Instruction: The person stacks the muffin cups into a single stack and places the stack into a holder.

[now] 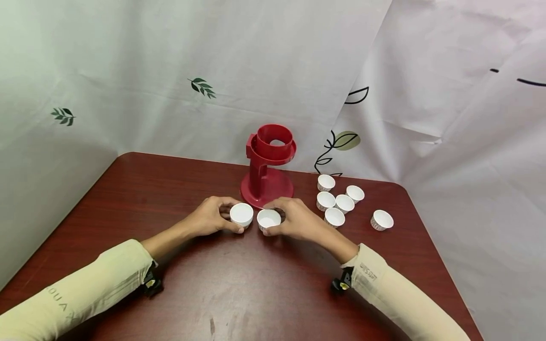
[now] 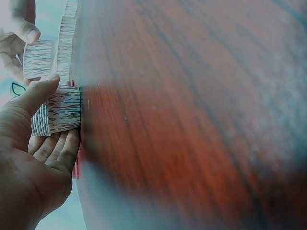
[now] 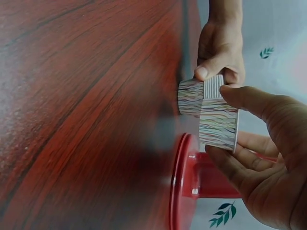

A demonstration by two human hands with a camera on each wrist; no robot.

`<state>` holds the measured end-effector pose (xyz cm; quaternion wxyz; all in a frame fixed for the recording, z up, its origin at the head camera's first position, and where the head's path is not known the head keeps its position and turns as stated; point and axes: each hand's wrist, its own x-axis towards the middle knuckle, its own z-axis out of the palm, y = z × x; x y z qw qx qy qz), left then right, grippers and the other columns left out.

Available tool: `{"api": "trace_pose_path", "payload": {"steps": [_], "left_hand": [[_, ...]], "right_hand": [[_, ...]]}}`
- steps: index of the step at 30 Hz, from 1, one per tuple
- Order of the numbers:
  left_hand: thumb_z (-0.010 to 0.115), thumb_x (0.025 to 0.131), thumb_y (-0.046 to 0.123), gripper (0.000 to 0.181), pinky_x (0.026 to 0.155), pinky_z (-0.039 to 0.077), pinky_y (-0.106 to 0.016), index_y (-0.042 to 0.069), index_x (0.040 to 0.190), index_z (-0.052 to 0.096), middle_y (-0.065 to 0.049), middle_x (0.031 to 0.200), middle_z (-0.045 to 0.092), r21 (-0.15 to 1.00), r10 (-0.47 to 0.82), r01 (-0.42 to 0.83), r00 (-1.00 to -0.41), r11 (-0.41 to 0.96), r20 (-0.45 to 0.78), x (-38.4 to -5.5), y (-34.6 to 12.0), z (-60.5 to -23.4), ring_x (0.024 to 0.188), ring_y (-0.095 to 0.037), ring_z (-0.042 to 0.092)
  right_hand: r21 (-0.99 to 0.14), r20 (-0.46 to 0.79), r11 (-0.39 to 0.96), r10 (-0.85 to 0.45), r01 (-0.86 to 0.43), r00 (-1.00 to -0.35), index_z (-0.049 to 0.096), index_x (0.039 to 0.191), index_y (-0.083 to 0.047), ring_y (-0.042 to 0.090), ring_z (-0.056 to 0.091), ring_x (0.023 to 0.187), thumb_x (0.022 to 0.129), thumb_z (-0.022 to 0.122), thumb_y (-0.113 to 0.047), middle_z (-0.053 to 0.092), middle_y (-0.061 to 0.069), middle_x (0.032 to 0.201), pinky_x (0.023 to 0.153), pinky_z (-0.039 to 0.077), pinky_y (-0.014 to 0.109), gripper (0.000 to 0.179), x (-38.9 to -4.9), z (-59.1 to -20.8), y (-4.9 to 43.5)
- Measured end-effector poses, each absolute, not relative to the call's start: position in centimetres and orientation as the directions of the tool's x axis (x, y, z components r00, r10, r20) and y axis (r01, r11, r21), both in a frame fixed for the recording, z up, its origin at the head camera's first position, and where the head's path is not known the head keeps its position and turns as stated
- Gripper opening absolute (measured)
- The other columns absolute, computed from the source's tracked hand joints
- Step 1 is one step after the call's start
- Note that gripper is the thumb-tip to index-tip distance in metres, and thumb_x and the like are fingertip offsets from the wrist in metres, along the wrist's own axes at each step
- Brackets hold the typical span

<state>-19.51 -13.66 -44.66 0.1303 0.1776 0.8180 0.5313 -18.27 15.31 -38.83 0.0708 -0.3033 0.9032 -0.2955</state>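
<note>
My left hand (image 1: 211, 217) grips a small nested stack of white paper baking cups (image 1: 241, 214) between thumb and fingers. In the left wrist view, stacked rims and thin wavy coloured lines show on this stack (image 2: 64, 109), whose bottom is at the table. Just to the right, my right hand (image 1: 296, 219) pinches a single paper baking cup (image 1: 269, 219), its mouth facing up. The right wrist view shows this cup (image 3: 218, 123) raised above the tabletop, close beside the stack. Behind both hands stands a red stand (image 1: 273, 187) with a round base, a post and a ring-shaped top.
Several loose paper cups (image 1: 334, 217) stand in a cluster at the right rear of the brown table (image 1: 230, 284). One more cup (image 1: 381, 220) stands apart, farther right. A pale curtain (image 1: 162, 57) with leaf prints hangs behind the table.
</note>
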Motion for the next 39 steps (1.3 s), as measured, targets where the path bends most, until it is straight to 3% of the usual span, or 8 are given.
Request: {"api": "trace_pose_path", "payload": {"steps": [15, 33, 39], "left_hand": [[0.102, 0.081, 0.007, 0.060, 0.099, 0.066, -0.026, -0.002, 0.134, 0.076, -0.016, 0.126, 0.082, 0.920, 0.433, 0.148, -0.901, 0.363, -0.026, -19.6, -13.7, -44.7, 0.110, -0.017, 0.079], [0.102, 0.081, 0.008, 0.060, 0.097, 0.066, -0.026, -0.002, 0.134, 0.077, -0.015, 0.123, 0.082, 0.914, 0.435, 0.159, -0.900, 0.373, -0.021, -19.5, -13.8, -44.6, 0.108, -0.018, 0.078], [0.102, 0.081, 0.008, 0.060, 0.098, 0.067, -0.026, -0.003, 0.134, 0.076, -0.016, 0.124, 0.082, 0.914, 0.434, 0.154, -0.901, 0.375, -0.026, -19.5, -13.7, -44.5, 0.110, -0.019, 0.079]], "right_hand": [[-0.611, 0.084, 0.610, -0.584, -0.505, -0.807, 0.080, 0.135, -0.011, 0.021, 0.071, 0.123, 0.088, 0.097, -0.026, 0.081, 0.002, 0.130, 0.109, 0.060, 0.042, 0.053, -18.7, -37.9, 14.1], [-0.593, 0.143, 0.600, -0.578, -0.537, -0.803, 0.080, 0.137, -0.010, 0.021, 0.070, 0.117, 0.086, 0.099, -0.025, 0.082, 0.006, 0.128, 0.103, 0.060, 0.039, 0.056, -19.2, -37.2, 13.3], [-0.614, 0.165, 0.572, -0.580, -0.543, -0.798, 0.078, 0.139, -0.007, 0.023, 0.071, 0.116, 0.086, 0.099, -0.023, 0.082, 0.008, 0.128, 0.103, 0.063, 0.046, 0.059, -19.3, -37.3, 12.9]]}}
